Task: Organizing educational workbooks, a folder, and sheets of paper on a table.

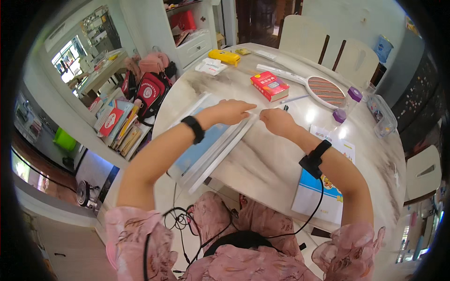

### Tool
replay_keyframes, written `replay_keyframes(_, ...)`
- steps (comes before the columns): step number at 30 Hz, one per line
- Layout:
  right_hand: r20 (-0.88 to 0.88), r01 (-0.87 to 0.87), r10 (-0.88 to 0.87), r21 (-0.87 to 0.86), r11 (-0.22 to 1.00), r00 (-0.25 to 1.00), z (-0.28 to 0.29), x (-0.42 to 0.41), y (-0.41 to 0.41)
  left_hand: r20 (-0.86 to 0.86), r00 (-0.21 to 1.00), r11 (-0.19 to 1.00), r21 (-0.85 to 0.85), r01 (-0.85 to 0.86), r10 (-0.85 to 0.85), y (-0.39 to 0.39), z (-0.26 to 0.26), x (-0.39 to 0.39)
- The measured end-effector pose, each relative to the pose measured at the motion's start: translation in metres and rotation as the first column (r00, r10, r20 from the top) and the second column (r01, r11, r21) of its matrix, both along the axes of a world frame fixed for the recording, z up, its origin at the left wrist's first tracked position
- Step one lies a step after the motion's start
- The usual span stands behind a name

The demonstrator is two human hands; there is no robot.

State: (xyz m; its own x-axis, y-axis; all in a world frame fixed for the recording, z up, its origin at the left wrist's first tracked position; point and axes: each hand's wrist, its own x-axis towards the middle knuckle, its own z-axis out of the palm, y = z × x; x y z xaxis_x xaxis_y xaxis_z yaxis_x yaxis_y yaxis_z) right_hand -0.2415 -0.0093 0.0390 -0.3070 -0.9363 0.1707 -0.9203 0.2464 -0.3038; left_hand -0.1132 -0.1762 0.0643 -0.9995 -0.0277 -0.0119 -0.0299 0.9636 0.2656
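Observation:
My left hand [230,111] lies over the far end of a flat, clear plastic sleeve or cover [225,149] with a blue sheet [204,144] under it; its index finger points to the right. Just right of it, my right hand [277,121] is curled at the cover's far corner, and whether it pinches the edge cannot be told. The cover's near end sticks out past the table's edge. A blue and white booklet [316,189] lies under my right forearm. Beyond the hands lie a thick red book [270,86], a pen [294,99] and a small black object [286,108].
The round marble-patterned table [260,165] also bears a yellow pencil case [224,57], a white packet [211,66], an electric mosquito racket [325,92], a purple-capped container [348,104] and a clear plastic box [381,114]. A black cable [318,207] hangs from my right wrist. Chairs stand beyond.

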Motion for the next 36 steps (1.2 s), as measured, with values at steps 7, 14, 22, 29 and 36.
replay_keyframes(7,-0.044,-0.242,0.25,0.133,0.961,0.967,-0.002,0.0,0.009,-0.027,0.984,0.973,0.148,0.178,-0.176,-0.016,-0.026,-0.055)
replay_keyframes(14,-0.024,-0.182,0.199,0.311,0.933,0.98,-0.001,0.042,0.009,-0.024,0.969,0.887,0.398,0.234,-0.245,-0.025,-0.035,-0.048)
replay_keyframes(22,0.277,-0.009,0.015,-0.022,1.0,0.961,0.013,0.002,0.018,0.012,0.969,0.902,0.367,0.227,-0.248,-0.024,-0.034,-0.046)
replay_keyframes(29,0.182,-0.494,0.461,0.236,0.837,0.869,-0.005,0.106,0.022,-0.156,0.977,0.942,0.279,0.187,-0.148,-0.015,-0.044,-0.07)
replay_keyframes(36,0.282,-0.774,0.723,0.294,0.56,0.63,0.001,0.207,0.054,-0.186,0.981,0.976,0.197,0.095,-0.058,-0.011,-0.043,-0.08)
